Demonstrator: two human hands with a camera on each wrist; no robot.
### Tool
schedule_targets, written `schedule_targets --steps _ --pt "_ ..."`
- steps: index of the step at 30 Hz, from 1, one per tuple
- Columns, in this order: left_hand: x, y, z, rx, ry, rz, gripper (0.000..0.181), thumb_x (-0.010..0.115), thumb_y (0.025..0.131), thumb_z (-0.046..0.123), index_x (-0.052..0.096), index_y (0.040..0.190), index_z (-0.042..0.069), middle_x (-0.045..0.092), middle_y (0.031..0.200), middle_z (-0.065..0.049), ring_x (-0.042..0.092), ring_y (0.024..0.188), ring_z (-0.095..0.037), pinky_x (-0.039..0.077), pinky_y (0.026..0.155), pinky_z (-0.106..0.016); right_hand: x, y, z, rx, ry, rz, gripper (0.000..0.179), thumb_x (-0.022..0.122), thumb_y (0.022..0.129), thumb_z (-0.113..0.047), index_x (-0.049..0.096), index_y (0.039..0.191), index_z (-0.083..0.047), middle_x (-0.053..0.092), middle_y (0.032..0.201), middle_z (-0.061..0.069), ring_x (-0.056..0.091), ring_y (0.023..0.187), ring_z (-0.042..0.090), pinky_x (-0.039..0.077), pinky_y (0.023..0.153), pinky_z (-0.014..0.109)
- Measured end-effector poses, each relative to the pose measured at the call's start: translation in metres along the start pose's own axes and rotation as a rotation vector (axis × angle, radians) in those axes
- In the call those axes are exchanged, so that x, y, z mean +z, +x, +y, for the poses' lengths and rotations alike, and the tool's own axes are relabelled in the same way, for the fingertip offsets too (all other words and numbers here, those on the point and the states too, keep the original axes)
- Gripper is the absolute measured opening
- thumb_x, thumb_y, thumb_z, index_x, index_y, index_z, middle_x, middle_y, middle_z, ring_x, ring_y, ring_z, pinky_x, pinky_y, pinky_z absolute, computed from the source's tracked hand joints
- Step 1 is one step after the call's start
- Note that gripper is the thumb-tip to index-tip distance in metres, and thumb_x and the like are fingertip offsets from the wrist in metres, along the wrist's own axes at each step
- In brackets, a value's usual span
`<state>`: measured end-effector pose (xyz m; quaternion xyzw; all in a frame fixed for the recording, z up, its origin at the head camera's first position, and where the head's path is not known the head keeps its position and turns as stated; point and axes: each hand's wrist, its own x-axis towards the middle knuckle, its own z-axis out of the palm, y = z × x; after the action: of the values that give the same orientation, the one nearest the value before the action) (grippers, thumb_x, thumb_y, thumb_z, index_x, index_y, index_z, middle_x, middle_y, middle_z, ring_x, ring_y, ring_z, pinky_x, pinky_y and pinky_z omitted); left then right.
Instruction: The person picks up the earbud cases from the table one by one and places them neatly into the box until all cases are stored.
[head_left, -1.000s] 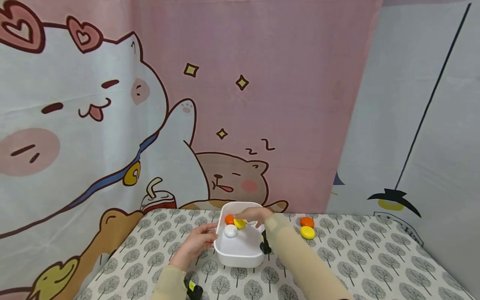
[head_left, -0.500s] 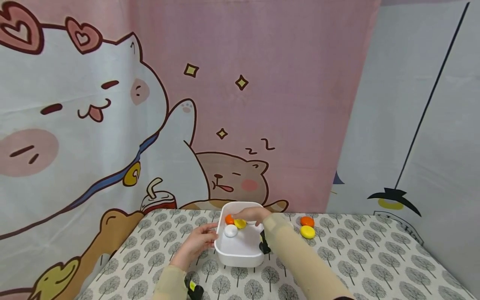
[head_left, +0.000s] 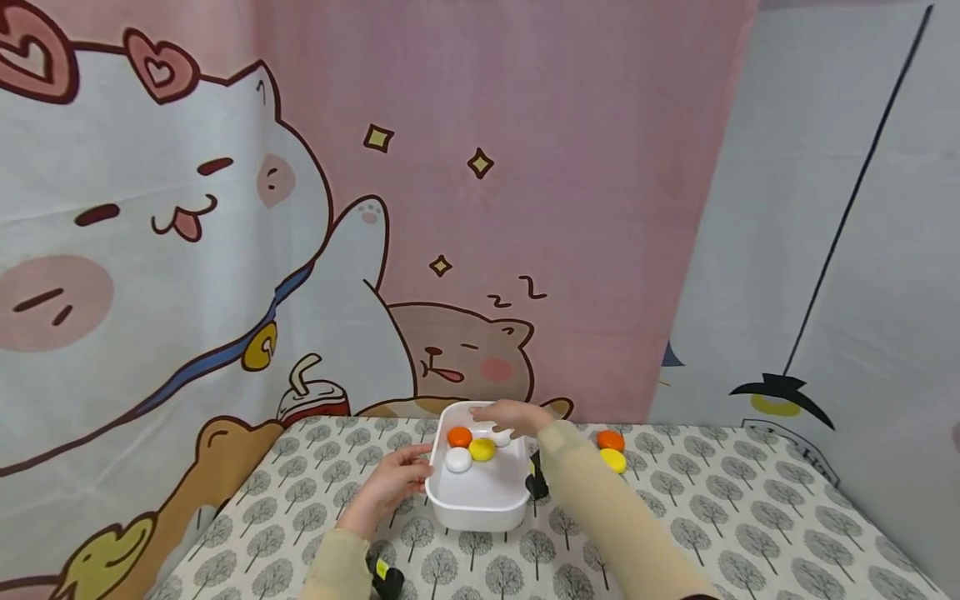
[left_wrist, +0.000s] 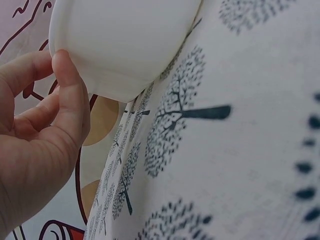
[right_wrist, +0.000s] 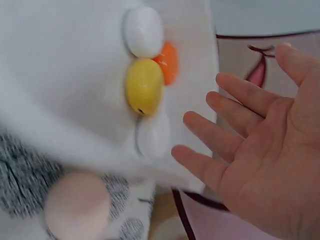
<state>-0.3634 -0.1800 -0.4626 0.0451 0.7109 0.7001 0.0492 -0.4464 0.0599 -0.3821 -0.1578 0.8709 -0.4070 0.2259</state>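
Note:
A white plastic bin (head_left: 480, 492) is on the tree-print tablecloth. My left hand (head_left: 397, 479) holds its left rim, and the left wrist view shows thumb and finger pinching the bin's edge (left_wrist: 125, 45). Inside, grouped at the far end, lie an orange egg (head_left: 460, 437), a yellow egg (head_left: 482, 449) with a small dark hole, and a white egg (head_left: 458, 459). A second white egg (right_wrist: 154, 135) is partly covered by my right hand in the head view. Over the bin's far right side, my right hand (head_left: 513, 417) has its fingers spread, holding nothing.
Outside the bin, to the right of my right sleeve, lie another orange egg (head_left: 611, 441) and another yellow egg (head_left: 613, 461). A blurred beige round thing (right_wrist: 77, 207) sits on the cloth beside the bin. Behind the table hangs a cartoon curtain (head_left: 585, 208).
My right hand has let go of the yellow egg, which now lies beside the orange and white ones. The hand has lifted back to the right. My left hand keeps its hold.

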Motion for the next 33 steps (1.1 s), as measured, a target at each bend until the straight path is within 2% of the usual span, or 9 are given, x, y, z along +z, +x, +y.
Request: schedule_targets --steps 3,7,11,17,24,28,30,33 --pt "0.001 -0.001 0.001 -0.005 0.01 0.006 0.056 0.064 0.086 0.001 0.045 0.138 -0.009 0.055 0.102 -0.015 0.057 0.077 -0.02 0.053 0.069 -0.028 -0.018 -0.009 0.005 -0.038 -0.001 0.044 0.061 0.051 0.096 -0.05 0.053 0.138 -0.005 0.047 0.142 0.018 0.047 0.125 0.04 0.039 0.099 0.058" --pt "0.001 -0.004 0.002 -0.019 0.018 0.025 0.055 0.063 0.086 0.001 0.046 0.138 -0.008 0.053 0.1 -0.015 0.055 0.076 -0.02 0.053 0.068 -0.029 -0.042 -0.023 0.02 -0.076 0.058 0.094 0.062 0.055 0.096 -0.044 0.049 0.139 0.001 0.049 0.139 0.021 0.048 0.125 0.042 0.04 0.099 0.057" --pt "0.002 -0.007 0.003 -0.022 0.025 0.029 0.054 0.062 0.088 0.0 0.045 0.138 -0.008 0.053 0.1 -0.015 0.056 0.076 -0.021 0.053 0.068 -0.029 -0.065 -0.039 0.046 -0.108 0.082 0.139 0.056 0.056 0.097 -0.039 0.052 0.136 0.001 0.053 0.135 0.02 0.051 0.12 0.04 0.039 0.1 0.058" --pt "0.002 -0.005 0.003 -0.008 0.027 0.009 0.054 0.062 0.089 0.003 0.044 0.139 -0.008 0.053 0.101 -0.015 0.056 0.078 -0.02 0.053 0.07 -0.029 -0.092 -0.063 0.087 -0.121 0.038 0.226 0.047 0.06 0.096 -0.034 0.06 0.129 -0.001 0.06 0.127 0.017 0.058 0.111 0.035 0.042 0.096 0.059" --pt "0.001 -0.004 0.001 -0.006 0.016 0.002 0.055 0.062 0.089 0.003 0.044 0.139 -0.008 0.053 0.101 -0.015 0.057 0.079 -0.021 0.053 0.07 -0.029 -0.097 -0.083 0.126 -0.055 0.077 0.359 0.047 0.071 0.089 -0.031 0.064 0.125 -0.002 0.064 0.119 0.015 0.06 0.106 0.031 0.044 0.095 0.057" --pt "0.001 -0.006 0.003 -0.01 0.017 0.007 0.054 0.062 0.089 0.002 0.044 0.139 -0.007 0.053 0.101 -0.015 0.057 0.08 -0.023 0.053 0.071 -0.029 -0.092 -0.09 0.145 -0.034 0.089 0.412 0.043 0.067 0.091 -0.025 0.062 0.124 0.002 0.064 0.118 0.016 0.059 0.107 0.035 0.044 0.091 0.058" --pt "0.002 -0.007 0.004 -0.009 0.021 0.008 0.054 0.062 0.088 0.002 0.044 0.138 -0.008 0.053 0.101 -0.015 0.057 0.08 -0.023 0.053 0.071 -0.029 -0.088 -0.093 0.153 -0.029 0.1 0.429 0.044 0.068 0.091 -0.025 0.062 0.123 0.004 0.065 0.115 0.015 0.059 0.102 0.034 0.046 0.086 0.054" --pt "0.004 -0.007 0.004 -0.011 0.021 0.008 0.053 0.062 0.088 0.002 0.045 0.138 -0.008 0.054 0.101 -0.015 0.057 0.079 -0.022 0.053 0.07 -0.029 -0.085 -0.093 0.167 -0.004 0.123 0.458 0.048 0.071 0.088 -0.028 0.062 0.122 0.005 0.067 0.109 0.012 0.055 0.077 0.024 0.045 0.069 0.043"
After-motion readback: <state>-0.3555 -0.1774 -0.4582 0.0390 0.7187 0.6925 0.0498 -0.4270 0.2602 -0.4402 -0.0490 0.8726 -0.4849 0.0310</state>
